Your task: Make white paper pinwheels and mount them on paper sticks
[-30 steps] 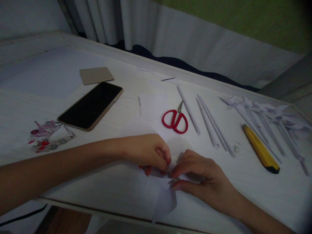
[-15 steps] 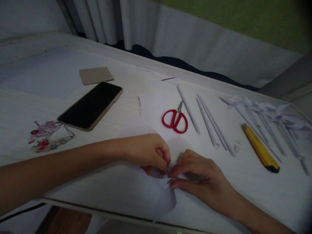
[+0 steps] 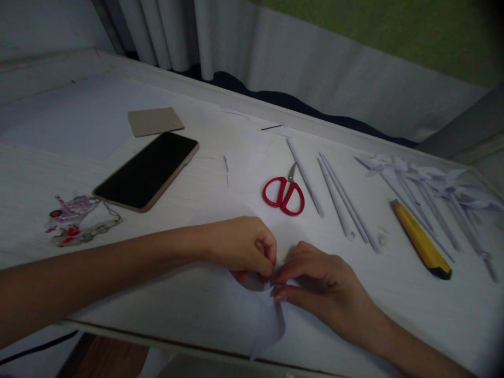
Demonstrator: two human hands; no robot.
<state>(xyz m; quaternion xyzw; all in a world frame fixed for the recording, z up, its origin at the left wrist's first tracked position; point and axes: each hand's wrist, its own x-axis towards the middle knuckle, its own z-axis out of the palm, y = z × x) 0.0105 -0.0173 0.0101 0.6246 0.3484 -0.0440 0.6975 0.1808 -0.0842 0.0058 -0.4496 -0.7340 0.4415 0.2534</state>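
Observation:
A piece of white paper [image 3: 268, 325] with curled flaps lies under my fingers near the table's front edge. My left hand [image 3: 246, 247] is closed in a pinch at its upper part, thumb and forefinger pressed together. From the right, my right hand [image 3: 321, 286] grips the paper between thumb and fingertips, very close to the left fingertips. Whatever small part sits right between the two pinches is hidden. Just beyond the hands rest red-handled scissors [image 3: 282, 197], blades pointing away from me.
White rolled paper sticks [image 3: 342, 199] lie right of the scissors. Further right are a yellow utility knife [image 3: 421, 241] and several paper pinwheels [image 3: 429, 178]. A phone [image 3: 147, 170], a beige card [image 3: 155, 122] and a beaded charm strap [image 3: 79, 220] lie left. A low ledge [image 3: 252, 105] borders the back.
Both hands stay nearly in place, with only slight finger movement at the paper. A small thin piece seen between the fingertips earlier is now hardly visible.

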